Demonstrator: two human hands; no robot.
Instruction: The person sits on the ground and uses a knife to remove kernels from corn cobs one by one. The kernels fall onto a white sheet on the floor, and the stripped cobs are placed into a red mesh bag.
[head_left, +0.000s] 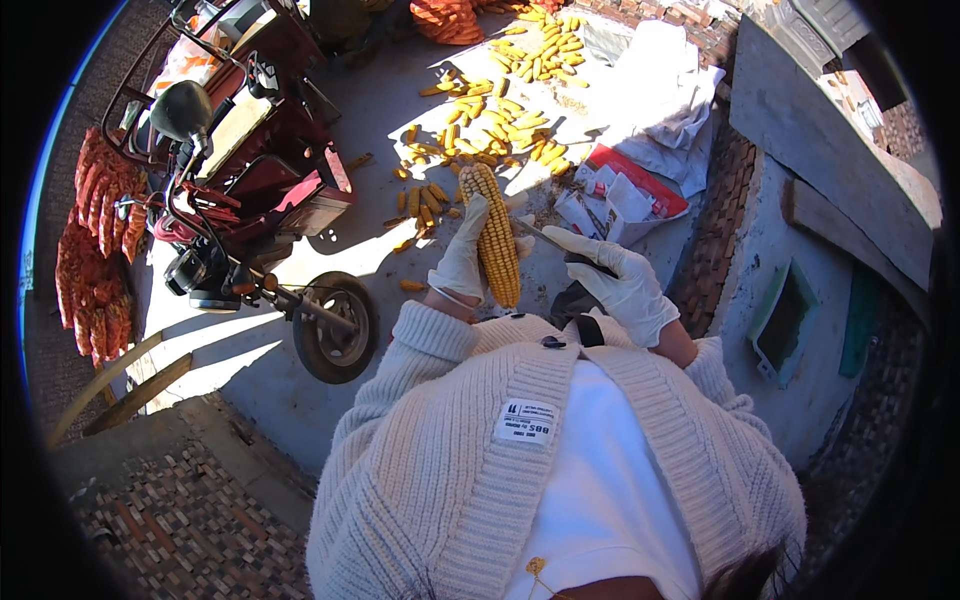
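Observation:
A large yellow ear of corn (498, 244) stands nearly upright in front of my chest, its husk gone and its kernel rows showing. My left hand (461, 259), in a whitish glove, grips it from the left, with some fingertips showing beyond its right side. In my right hand (628, 283), gloved as well, is a thin metal hand tool (540, 235) with a dark handle. The index finger lies along its shaft. The shaft points left at the middle of the ear; whether its tip touches the kernels cannot be made out.
Many husked corn ears (495, 127) lie scattered on the concrete ahead. A red-and-white bag (637, 196) and white sacks (667, 112) are at right, beside a brick strip (716, 240). A red cargo tricycle (315, 199) stands at left, near orange-red net sacks (94, 292).

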